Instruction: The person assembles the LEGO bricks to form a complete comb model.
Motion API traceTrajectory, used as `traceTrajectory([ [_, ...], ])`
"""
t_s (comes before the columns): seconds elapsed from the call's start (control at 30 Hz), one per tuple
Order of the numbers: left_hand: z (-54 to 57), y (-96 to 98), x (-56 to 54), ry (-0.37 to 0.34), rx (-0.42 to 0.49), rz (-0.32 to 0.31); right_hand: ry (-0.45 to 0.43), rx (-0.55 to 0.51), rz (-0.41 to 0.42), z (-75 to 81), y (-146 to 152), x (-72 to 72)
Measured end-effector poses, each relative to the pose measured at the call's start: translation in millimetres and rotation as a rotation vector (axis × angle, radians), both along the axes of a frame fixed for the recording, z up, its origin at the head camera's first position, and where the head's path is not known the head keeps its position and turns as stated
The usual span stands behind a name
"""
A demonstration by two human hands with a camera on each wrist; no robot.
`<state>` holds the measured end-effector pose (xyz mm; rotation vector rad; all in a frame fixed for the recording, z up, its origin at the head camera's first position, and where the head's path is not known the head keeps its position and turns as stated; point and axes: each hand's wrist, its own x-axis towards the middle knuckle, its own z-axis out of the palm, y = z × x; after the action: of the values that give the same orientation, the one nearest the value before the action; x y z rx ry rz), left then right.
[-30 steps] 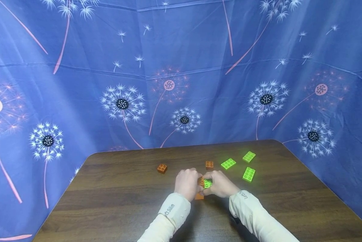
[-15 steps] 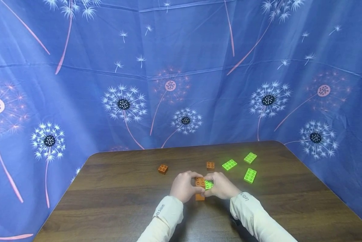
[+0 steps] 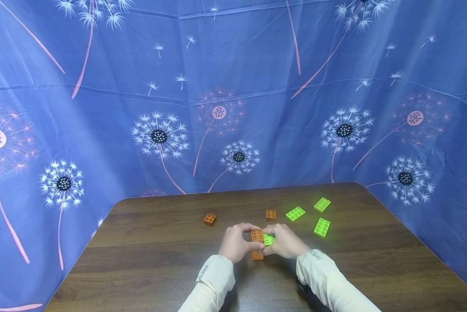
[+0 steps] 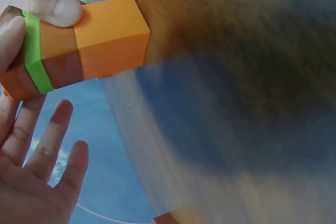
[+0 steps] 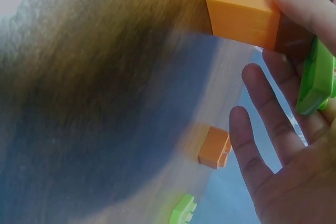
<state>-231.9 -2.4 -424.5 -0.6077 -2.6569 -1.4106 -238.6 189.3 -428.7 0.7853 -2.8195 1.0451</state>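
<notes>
Both hands work on an upright stack of toy building bricks near the middle of the table. At its top is an orange brick (image 3: pixel 257 235), pinched front and back by my left hand (image 3: pixel 235 243). Beneath it sits a lime-green plate brick (image 3: pixel 269 239), sticking out to the right. Lower come a darker-looking orange brick (image 4: pixel 62 55) and a lighter orange brick (image 4: pixel 112 38). My right hand (image 3: pixel 288 242) grips the stack's lower part, its thumb (image 5: pixel 302 9) across the join between those two bricks. The other fingers of both hands are spread out.
Two loose orange bricks, one left (image 3: pixel 210 219) and one behind the hands (image 3: pixel 271 214), lie on the brown wooden table (image 3: pixel 159 251). Green bricks lie right: a nearer one (image 3: pixel 321 227), a farther one (image 3: pixel 322 204) and another (image 3: pixel 295 213). A blue dandelion-print cloth (image 3: pixel 233 86) hangs behind.
My left hand has shifted from over the top orange brick to pinching its front and back, leaving its studs uncovered. The right hand holds nearly still.
</notes>
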Motion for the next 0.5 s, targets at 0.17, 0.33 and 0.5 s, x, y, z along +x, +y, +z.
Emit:
traceTrajectory([
  [0.17,-5.3,-2.2,-0.7,-0.010,0.052,-0.010,0.005,0.006,-0.002,-0.8,-1.0,0.5],
  [0.33,-8.4,-3.1,-0.1,-0.023,0.072,-0.008,-0.011,-0.007,-0.013,-0.3,-2.2,2.5],
  [0.5,-8.7,-1.9,0.7,-0.036,0.075,-0.008,-0.032,-0.031,-0.019,-0.4,-2.5,6.0],
])
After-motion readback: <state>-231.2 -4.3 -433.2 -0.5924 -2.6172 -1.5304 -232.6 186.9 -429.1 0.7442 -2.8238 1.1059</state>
